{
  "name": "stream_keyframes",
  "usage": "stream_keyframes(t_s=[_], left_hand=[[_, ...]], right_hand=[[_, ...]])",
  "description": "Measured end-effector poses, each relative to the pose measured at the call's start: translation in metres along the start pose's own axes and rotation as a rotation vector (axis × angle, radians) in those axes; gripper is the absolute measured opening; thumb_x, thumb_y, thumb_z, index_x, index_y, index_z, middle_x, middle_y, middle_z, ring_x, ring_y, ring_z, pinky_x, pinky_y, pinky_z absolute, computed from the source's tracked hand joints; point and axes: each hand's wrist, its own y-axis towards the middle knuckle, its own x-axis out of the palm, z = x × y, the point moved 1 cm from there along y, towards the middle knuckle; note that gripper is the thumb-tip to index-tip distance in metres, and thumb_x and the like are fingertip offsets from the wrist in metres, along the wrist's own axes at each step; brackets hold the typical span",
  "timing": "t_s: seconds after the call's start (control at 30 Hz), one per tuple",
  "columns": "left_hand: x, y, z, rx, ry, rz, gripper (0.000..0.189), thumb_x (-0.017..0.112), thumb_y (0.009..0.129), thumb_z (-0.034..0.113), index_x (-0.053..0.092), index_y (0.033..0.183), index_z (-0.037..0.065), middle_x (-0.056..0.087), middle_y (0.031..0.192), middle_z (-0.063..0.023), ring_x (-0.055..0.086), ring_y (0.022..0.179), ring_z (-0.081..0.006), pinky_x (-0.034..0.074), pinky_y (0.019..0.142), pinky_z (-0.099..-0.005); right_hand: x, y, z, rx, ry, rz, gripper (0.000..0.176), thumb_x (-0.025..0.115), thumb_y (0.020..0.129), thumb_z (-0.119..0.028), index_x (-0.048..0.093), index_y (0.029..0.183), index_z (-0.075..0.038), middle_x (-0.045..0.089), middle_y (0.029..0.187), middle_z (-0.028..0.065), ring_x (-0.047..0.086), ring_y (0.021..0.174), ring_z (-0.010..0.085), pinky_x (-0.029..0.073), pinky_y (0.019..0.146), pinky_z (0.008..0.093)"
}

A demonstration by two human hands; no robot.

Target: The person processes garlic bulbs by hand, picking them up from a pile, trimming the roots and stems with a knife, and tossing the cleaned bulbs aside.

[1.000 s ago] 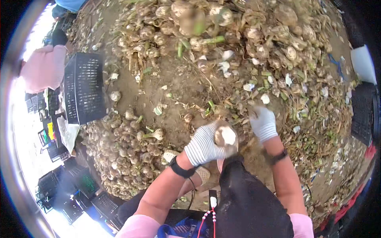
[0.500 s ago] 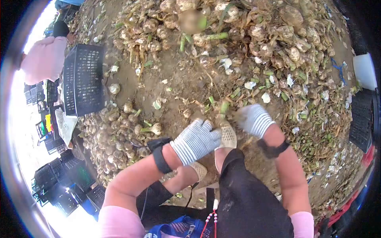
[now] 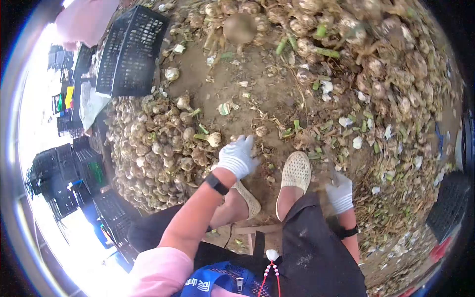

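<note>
Gloved left hand (image 3: 236,157) spread open at centre, just beside a garlic pile (image 3: 153,148) at 9 o'clock, gloved right hand (image 3: 340,192) blurred at 4 o'clock near a white shoe (image 3: 294,175), black crate (image 3: 129,49) at 11 o'clock

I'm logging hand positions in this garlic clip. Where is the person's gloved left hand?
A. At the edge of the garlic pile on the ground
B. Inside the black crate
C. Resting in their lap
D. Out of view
A: the left hand reaches down, fingers spread, to the near edge of the garlic pile. It is well away from the black crate and stretched out away from the lap.
</note>
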Motion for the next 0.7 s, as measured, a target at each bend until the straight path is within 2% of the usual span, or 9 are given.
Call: stream_keyframes(t_s=[0.07, 0.13, 0.23, 0.37, 0.4, 0.47, 0.53, 0.63, 0.7], left_hand=[[-0.002, -0.001, 0.007, 0.009, -0.048, 0.041, 0.056, 0.066, 0.077, 0.034, 0.049, 0.124, 0.009, 0.058, 0.116, -0.0150, 0.060, 0.101, -0.0329, 0.049, 0.087, -0.0411], [-0.001, 0.001, 0.008, 0.089, 0.000, -0.179, 0.044, 0.064, 0.079, 0.027, 0.054, 0.118, 0.010, 0.059, 0.112, -0.0157, 0.061, 0.099, -0.0330, 0.048, 0.088, -0.0432], [-0.031, -0.012, -0.038, 0.161, 0.373, -0.093, 0.030, 0.060, 0.081, 0.018, 0.059, 0.110, 0.010, 0.061, 0.106, -0.0148, 0.063, 0.096, -0.0313, 0.051, 0.081, -0.0438], [-0.103, -0.064, -0.186, -0.590, 0.617, 0.199, 0.032, 0.057, 0.086, 0.017, 0.059, 0.116, 0.008, 0.063, 0.102, -0.0175, 0.063, 0.091, -0.0236, 0.051, 0.078, -0.0418], [-0.127, -0.083, -0.180, -0.790, 0.578, 0.287, 0.031, 0.060, 0.082, 0.021, 0.061, 0.111, 0.009, 0.062, 0.107, -0.0082, 0.059, 0.100, -0.0249, 0.040, 0.093, -0.0477], [-0.144, -0.092, -0.166, -0.822, 0.526, 0.469, 0.031, 0.061, 0.081, 0.025, 0.062, 0.108, 0.011, 0.061, 0.109, -0.0083, 0.060, 0.100, -0.0272, 0.035, 0.098, -0.0508], [-0.160, -0.059, -0.121, -0.761, 0.348, 0.124, 0.031, 0.061, 0.079, 0.028, 0.064, 0.105, 0.013, 0.063, 0.107, -0.0097, 0.060, 0.101, -0.0279, 0.045, 0.089, -0.0431], [-0.101, 0.007, -0.121, -0.180, -0.164, 0.425, 0.045, 0.061, 0.081, 0.022, 0.056, 0.123, 0.004, 0.058, 0.120, -0.0171, 0.055, 0.112, -0.0338, 0.043, 0.097, -0.0392], [-0.100, 0.062, -0.100, -0.070, -0.290, 0.661, 0.058, 0.064, 0.078, 0.033, 0.049, 0.126, 0.005, 0.058, 0.118, -0.0193, 0.055, 0.109, -0.0365, 0.046, 0.091, -0.0398]], right_hand=[[-0.010, 0.003, 0.000, -0.008, -0.060, -0.001, 0.034, 0.065, 0.073, -0.008, 0.064, 0.103, 0.010, 0.069, 0.097, 0.0193, 0.066, 0.092, 0.0235, 0.049, 0.085, 0.0316], [-0.014, 0.007, 0.004, 0.051, -0.079, -0.019, 0.034, 0.064, 0.076, -0.005, 0.062, 0.106, 0.011, 0.068, 0.101, 0.0181, 0.063, 0.093, 0.0208, 0.049, 0.085, 0.0309], [-0.009, 0.015, 0.019, -0.003, 0.035, 0.123, 0.021, 0.067, 0.077, -0.005, 0.066, 0.094, 0.006, 0.066, 0.083, 0.0087, 0.061, 0.084, 0.0119, 0.049, 0.074, 0.0248], [-0.011, 0.024, -0.010, 0.114, -0.130, 0.104, 0.019, 0.068, 0.075, -0.004, 0.067, 0.092, 0.004, 0.066, 0.079, 0.0090, 0.059, 0.075, 0.0105, 0.048, 0.069, 0.0242], [-0.004, 0.027, -0.011, 0.004, -0.050, 0.091, 0.018, 0.068, 0.074, -0.004, 0.067, 0.091, 0.003, 0.066, 0.078, 0.0082, 0.059, 0.073, 0.0111, 0.047, 0.067, 0.0250], [-0.003, 0.032, -0.013, -0.209, 0.097, 0.105, 0.016, 0.068, 0.073, -0.003, 0.067, 0.088, 0.002, 0.066, 0.077, 0.0065, 0.058, 0.069, 0.0123, 0.047, 0.064, 0.0267], [0.000, 0.042, -0.015, -0.243, 0.057, 0.059, 0.016, 0.065, 0.073, -0.002, 0.068, 0.088, 0.001, 0.067, 0.078, 0.0092, 0.060, 0.073, 0.0144, 0.048, 0.068, 0.0277], [-0.013, 0.036, -0.055, -0.143, 0.120, 0.036, 0.017, 0.064, 0.073, -0.002, 0.068, 0.089, 0.001, 0.067, 0.079, 0.0088, 0.061, 0.074, 0.0151, 0.049, 0.069, 0.0283], [-0.025, 0.035, -0.045, -0.204, -0.081, 0.083, 0.017, 0.064, 0.074, -0.001, 0.067, 0.090, 0.001, 0.066, 0.078, 0.0071, 0.060, 0.075, 0.0135, 0.048, 0.070, 0.0279]])
